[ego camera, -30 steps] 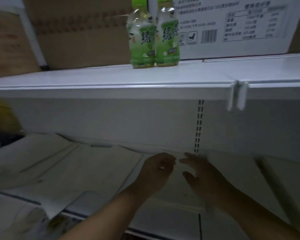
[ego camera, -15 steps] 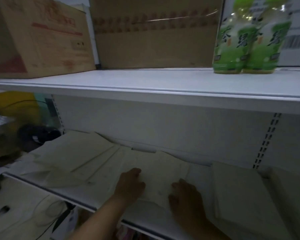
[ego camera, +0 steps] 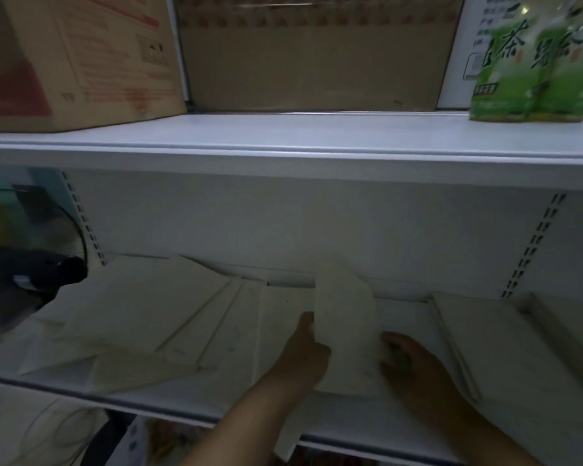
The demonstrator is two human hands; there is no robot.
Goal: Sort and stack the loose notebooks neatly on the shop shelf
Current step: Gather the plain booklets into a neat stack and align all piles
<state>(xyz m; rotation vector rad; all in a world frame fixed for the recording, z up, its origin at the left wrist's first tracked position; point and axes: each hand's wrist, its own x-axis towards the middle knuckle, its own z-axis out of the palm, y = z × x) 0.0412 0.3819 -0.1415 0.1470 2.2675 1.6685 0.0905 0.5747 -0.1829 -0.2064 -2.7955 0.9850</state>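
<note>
My left hand [ego camera: 305, 351] pinches the notebook [ego camera: 345, 317], tilted up off the shelf [ego camera: 216, 403]. My right hand [ego camera: 414, 368] sits at its other edge, and whether it grips I cannot tell. Risk: the limp cover bows and slips, knocking the loose notebooks [ego camera: 155, 314] alongside further askew.

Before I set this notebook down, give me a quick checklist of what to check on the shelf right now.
1. Left hand grips the lifted notebook: ok.
2. Right hand has hold of it too: cannot tell, too dim.
3. Right-hand stack lies flat, edges aligned: ok.
4. Loose notebooks on the left are sorted: not ok, fanned and overlapping.
5. Bare shelf shows between the lifted notebook and the stack: ok.
</note>
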